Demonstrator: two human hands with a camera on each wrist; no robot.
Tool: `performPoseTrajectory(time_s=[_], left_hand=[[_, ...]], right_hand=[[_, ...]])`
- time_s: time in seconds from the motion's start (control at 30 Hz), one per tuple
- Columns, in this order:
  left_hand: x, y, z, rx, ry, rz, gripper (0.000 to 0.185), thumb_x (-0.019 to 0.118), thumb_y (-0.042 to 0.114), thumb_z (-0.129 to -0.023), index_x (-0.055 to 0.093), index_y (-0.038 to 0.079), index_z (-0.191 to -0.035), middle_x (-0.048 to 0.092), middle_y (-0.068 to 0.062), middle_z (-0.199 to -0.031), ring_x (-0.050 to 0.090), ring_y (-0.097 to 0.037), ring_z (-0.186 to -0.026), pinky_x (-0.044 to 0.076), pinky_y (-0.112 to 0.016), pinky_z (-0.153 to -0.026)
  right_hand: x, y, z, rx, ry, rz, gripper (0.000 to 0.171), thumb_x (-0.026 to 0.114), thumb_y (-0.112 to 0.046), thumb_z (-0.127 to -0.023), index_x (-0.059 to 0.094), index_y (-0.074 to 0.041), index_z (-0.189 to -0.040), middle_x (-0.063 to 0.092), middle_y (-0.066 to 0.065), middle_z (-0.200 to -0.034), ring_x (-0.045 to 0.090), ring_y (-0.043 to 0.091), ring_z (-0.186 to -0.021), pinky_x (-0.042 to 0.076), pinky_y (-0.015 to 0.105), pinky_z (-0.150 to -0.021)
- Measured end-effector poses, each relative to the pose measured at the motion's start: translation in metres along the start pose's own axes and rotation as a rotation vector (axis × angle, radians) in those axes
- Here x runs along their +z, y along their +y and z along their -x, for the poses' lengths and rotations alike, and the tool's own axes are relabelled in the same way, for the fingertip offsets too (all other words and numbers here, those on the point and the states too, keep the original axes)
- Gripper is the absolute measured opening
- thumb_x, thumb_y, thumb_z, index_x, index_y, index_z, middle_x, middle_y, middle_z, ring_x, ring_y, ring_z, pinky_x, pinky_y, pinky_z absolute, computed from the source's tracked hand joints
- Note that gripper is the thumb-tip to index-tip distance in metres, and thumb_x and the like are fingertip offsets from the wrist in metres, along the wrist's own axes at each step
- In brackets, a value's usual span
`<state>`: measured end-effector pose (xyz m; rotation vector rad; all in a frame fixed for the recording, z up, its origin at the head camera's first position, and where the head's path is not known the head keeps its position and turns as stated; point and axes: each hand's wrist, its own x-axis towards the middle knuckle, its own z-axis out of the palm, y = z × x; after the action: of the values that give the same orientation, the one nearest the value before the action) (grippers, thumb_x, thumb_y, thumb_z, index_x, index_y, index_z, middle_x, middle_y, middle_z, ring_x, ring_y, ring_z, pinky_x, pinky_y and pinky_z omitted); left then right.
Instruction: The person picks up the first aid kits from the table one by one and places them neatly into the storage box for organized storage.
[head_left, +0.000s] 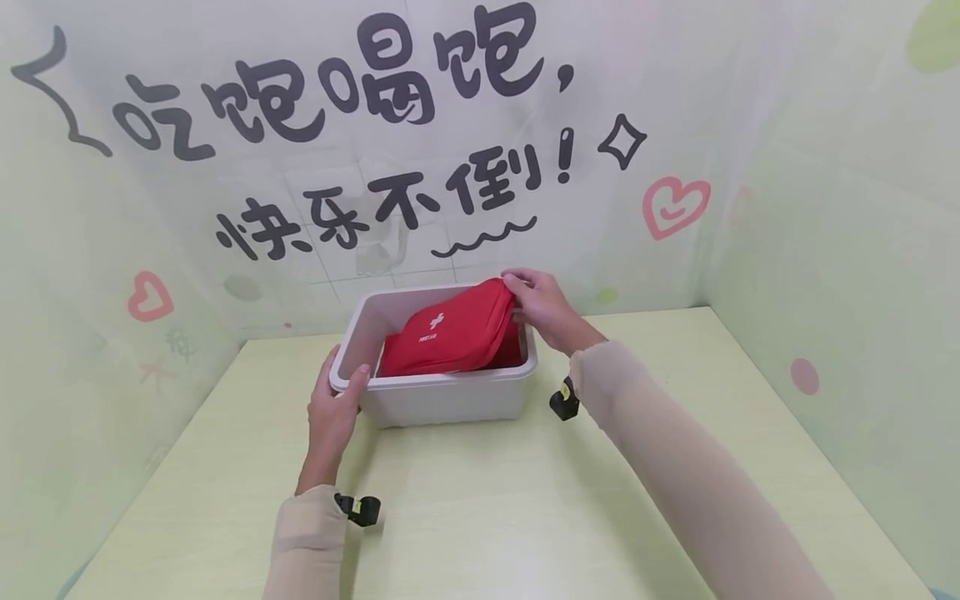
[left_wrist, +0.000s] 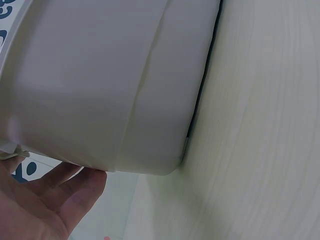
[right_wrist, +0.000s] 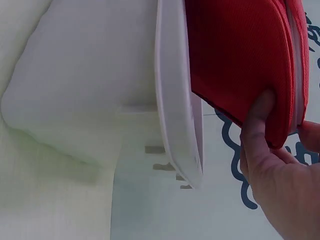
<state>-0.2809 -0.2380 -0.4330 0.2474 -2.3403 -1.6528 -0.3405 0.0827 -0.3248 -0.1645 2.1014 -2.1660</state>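
Observation:
A white plastic bin (head_left: pixel 450 402) stands on the table, with a red first aid pouch (head_left: pixel 453 333) tilted inside it. The pouch bears a white cross and small lettering, and its right end is raised above the bin's rim. My right hand (head_left: pixel 543 310) pinches that raised corner between thumb and fingers; in the right wrist view, fingers press the pouch's red underside (right_wrist: pixel 240 55) near the zipper edge. At the bin's left front corner, my left hand (head_left: pixel 333 412) grips the rim, thumb on top and fingers along the outer wall. Darker red shows below the raised end.
The pale wood-look table (head_left: pixel 465 508) runs back to a printed wall sheet (head_left: pixel 570 242) with dark lettering and hearts. Sheets also rise at both sides. Black wrist-worn devices hang by the left sleeve (head_left: pixel 307 533) and the right sleeve (head_left: pixel 645 417).

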Motion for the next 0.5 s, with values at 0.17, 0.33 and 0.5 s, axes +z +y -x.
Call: performPoseTrajectory(time_s=[0.17,0.33,0.5], left_hand=[[0.000,0.000,0.000,-0.001,0.009,-0.006,0.074,0.060,0.056,-0.093,0.028,0.035,-0.157,0.041,-0.012,-0.151,0.042,-0.030,-0.131,0.047,-0.055,-0.098],[-0.002,0.002,-0.001,-0.001,0.009,-0.009,0.075,0.060,0.057,-0.093,0.027,0.035,-0.157,0.040,-0.012,-0.152,0.041,-0.030,-0.132,0.047,-0.055,-0.099],[-0.001,0.001,0.001,-0.005,-0.010,0.008,0.076,0.059,0.057,-0.093,0.026,0.036,-0.158,0.038,-0.010,-0.153,0.039,-0.031,-0.133,0.046,-0.055,-0.100]], right_hand=[[-0.002,-0.002,0.002,-0.009,0.039,0.030,0.043,0.053,-0.015,-0.103,0.048,-0.002,-0.144,0.059,0.019,-0.127,0.062,0.027,-0.101,0.054,0.039,-0.093],[0.002,0.002,-0.001,-0.036,0.107,0.114,0.039,0.056,-0.013,-0.102,0.052,-0.002,-0.139,0.059,0.019,-0.125,0.064,0.029,-0.104,0.054,0.040,-0.093],[0.011,0.009,-0.004,-0.043,0.158,0.205,0.031,0.055,-0.014,-0.102,0.057,-0.004,-0.132,0.060,0.017,-0.125,0.062,0.029,-0.107,0.054,0.038,-0.093]])
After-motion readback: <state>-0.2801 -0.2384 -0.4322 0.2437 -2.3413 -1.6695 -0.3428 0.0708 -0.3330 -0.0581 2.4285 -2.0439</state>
